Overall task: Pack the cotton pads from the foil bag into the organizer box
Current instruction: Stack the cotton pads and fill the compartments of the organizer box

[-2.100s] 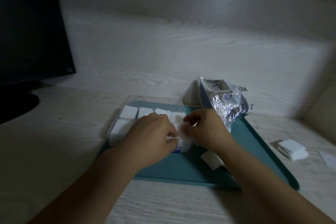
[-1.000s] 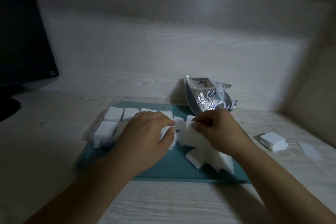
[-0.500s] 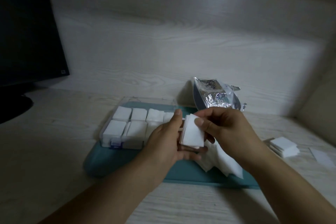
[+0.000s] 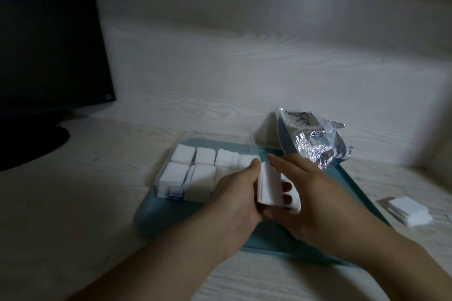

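A clear organizer box [image 4: 171, 179] sits on a teal tray [image 4: 171, 217], its compartments holding white cotton pads [image 4: 182, 155]. Its clear lid stands open at the back. The silver foil bag [image 4: 313, 140] lies at the tray's far right corner. Just right of the box, a stack of cotton pads [image 4: 269, 184] stands on edge between my hands. My left hand [image 4: 234, 200] holds its left face, thumb along the top. My right hand [image 4: 308, 193] holds its right face, fingers curled under. More loose pads lie beneath my right hand, mostly hidden.
A dark monitor [image 4: 49, 39] on its stand fills the left side. A small stack of white pads [image 4: 407, 210] lies on the wooden desk right of the tray. A wooden wall runs behind.
My hands lifted a stack of pads off the tray beside the box and squared it up; now both hold it on edge, a little lower and closer together.
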